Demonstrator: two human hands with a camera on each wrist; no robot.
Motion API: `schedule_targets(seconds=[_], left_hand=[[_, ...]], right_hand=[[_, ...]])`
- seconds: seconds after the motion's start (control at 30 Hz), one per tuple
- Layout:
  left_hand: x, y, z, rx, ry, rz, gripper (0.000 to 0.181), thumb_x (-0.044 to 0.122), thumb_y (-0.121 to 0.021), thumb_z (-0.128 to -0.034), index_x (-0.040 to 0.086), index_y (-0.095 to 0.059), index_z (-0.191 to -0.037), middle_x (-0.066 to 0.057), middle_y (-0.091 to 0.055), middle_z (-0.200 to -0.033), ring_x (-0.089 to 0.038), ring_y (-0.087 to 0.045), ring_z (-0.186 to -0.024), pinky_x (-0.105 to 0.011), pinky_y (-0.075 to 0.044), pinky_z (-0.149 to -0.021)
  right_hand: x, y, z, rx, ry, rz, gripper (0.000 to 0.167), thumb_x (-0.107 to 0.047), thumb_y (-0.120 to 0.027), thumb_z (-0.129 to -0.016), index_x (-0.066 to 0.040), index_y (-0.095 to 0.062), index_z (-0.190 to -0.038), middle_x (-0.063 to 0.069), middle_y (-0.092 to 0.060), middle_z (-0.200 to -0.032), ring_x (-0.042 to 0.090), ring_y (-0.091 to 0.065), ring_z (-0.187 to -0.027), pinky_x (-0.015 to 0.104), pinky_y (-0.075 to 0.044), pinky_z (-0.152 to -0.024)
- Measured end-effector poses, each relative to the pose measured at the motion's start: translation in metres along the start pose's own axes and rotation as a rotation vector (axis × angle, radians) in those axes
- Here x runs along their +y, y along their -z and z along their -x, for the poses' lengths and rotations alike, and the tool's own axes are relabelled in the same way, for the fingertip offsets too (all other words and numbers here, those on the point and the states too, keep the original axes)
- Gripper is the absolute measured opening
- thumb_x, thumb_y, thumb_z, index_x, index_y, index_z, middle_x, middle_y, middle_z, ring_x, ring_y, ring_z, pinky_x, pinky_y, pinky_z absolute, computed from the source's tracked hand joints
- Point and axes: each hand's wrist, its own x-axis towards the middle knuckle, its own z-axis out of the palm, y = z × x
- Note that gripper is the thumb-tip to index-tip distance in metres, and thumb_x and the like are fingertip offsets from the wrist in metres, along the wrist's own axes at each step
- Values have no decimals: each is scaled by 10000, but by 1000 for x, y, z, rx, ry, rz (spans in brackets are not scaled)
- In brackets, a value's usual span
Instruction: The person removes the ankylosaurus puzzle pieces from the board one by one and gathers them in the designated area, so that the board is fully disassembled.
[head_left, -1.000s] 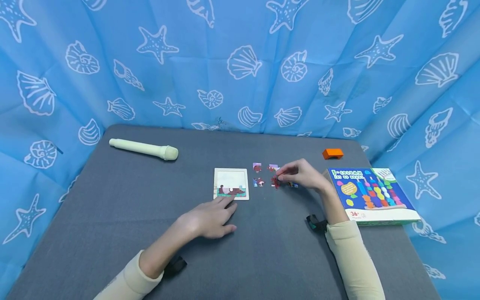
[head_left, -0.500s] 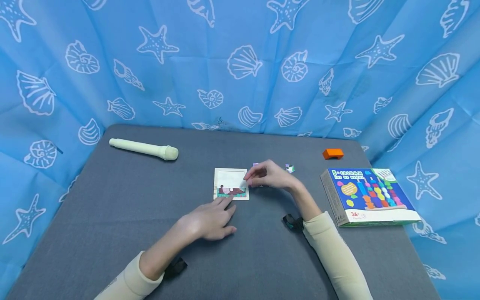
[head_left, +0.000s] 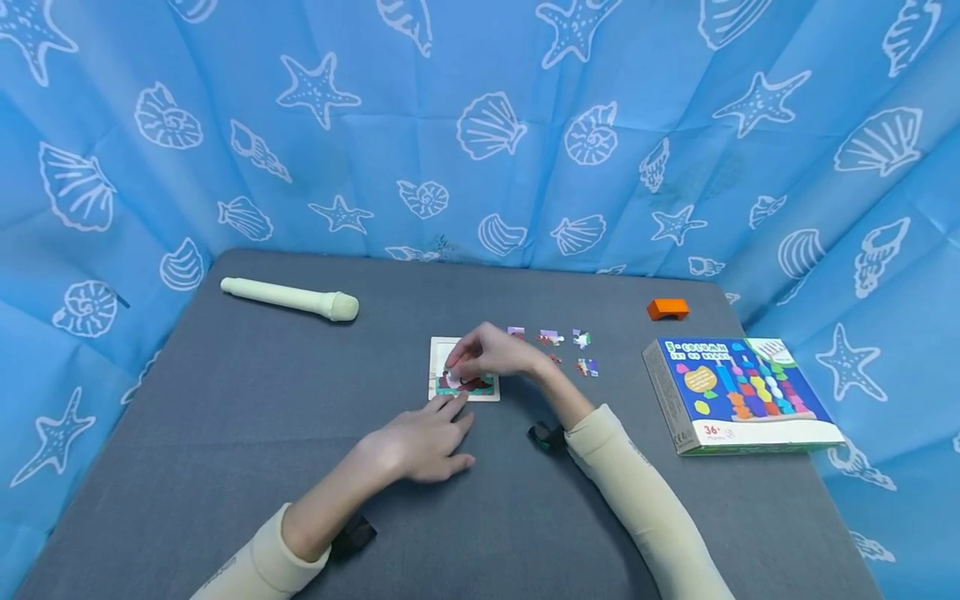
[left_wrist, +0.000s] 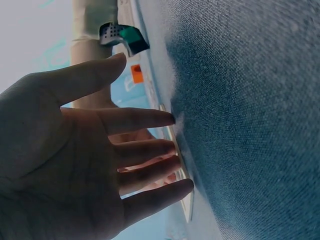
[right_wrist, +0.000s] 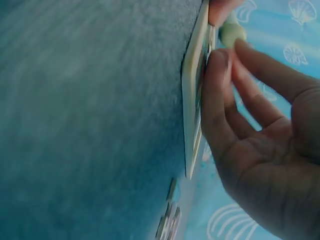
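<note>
A small square puzzle tray (head_left: 501,390) with a pale rim lies mid-table, its lower part filled with a brown and green picture. My right hand (head_left: 491,352) is over the tray, thumb and fingers pinched together around a small puzzle piece that the fingers mostly hide. In the right wrist view those fingertips are close to the tray's face (right_wrist: 191,100). My left hand (head_left: 423,443) rests palm down with extended fingers, its fingertips at the tray's near edge. Loose puzzle pieces (head_left: 551,337) lie right of the tray, some partly hidden by the right arm.
A pale green toy microphone (head_left: 288,298) lies at the back left. On the right stand a colourful bead-set box (head_left: 742,392) and an orange arch block (head_left: 667,309). A blue shell-print curtain (head_left: 420,125) surrounds the grey table (head_left: 225,450).
My right hand has moved left from the loose pieces to over the tray, uncovering several pieces on the right. My left hand has stayed at the tray's near edge.
</note>
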Motion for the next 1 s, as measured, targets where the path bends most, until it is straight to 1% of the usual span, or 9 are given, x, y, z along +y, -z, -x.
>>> schedule_targets(seconds=[0.2,0.3,0.43,0.6,0.77,0.87,1.0], left_hand=[[1,-1,-1,-6,14,-1,690,500,-594,-1104,88,-475,-1644,-113,-238,-1826,-289,-254,-1694,-526,-474,-1242],[1,-1,-2,-10,20,0,691,502,-595,-1103,90,-474,-1645,-110,-237,-1827,-287,-250,-1697,-534,-469,-1246],[2,-2,-3,-11,25,-1,690,503,-600,-1101,91,-480,-1642,-108,-247,-1824,-282,-259,-1694,-531,-466,-1250],[2,-1,-4,-23,31,1,689,511,-587,-1106,95,-477,-1645,-104,-252,-1824,-279,-255,-1695,-528,-456,-1260],[2,-2,-4,-23,30,3,686,507,-583,-1108,95,-476,-1645,-102,-257,-1822,-279,-252,-1694,-532,-462,-1254],[2,-2,-4,-17,27,2,685,506,-582,-1109,95,-475,-1646,-106,-251,-1823,-285,-247,-1695,-549,-478,-1235],[2,-2,-4,-10,24,3,686,506,-588,-1105,96,-478,-1644,-114,-239,-1826,-298,-251,-1693,-575,-505,-1200]], right_hand=[[-5,-7,-8,8,-35,106,125,-79,-756,-998,1,-823,-1068,116,-818,-900,90,-678,-699,222,-559,-659],[-9,-10,-9,23,-64,140,99,-100,-788,-983,-31,-819,-1045,71,-796,-874,73,-641,-687,203,-528,-642],[-11,-13,-9,37,-69,158,89,-114,-819,-961,-43,-789,-1005,37,-752,-841,67,-607,-683,201,-501,-630],[-13,-13,-8,39,-50,139,85,-88,-809,-957,-25,-763,-990,54,-754,-845,64,-624,-687,204,-512,-642],[-12,-14,-5,34,-8,77,94,-48,-787,-967,23,-750,-1016,86,-763,-873,54,-672,-740,204,-568,-727],[-11,-13,0,43,-1,33,81,-41,-777,-978,18,-744,-1024,88,-761,-895,73,-691,-773,229,-587,-752],[-8,-10,7,75,1,-12,59,-28,-763,-986,1,-737,-1030,102,-768,-938,123,-727,-832,274,-617,-781]])
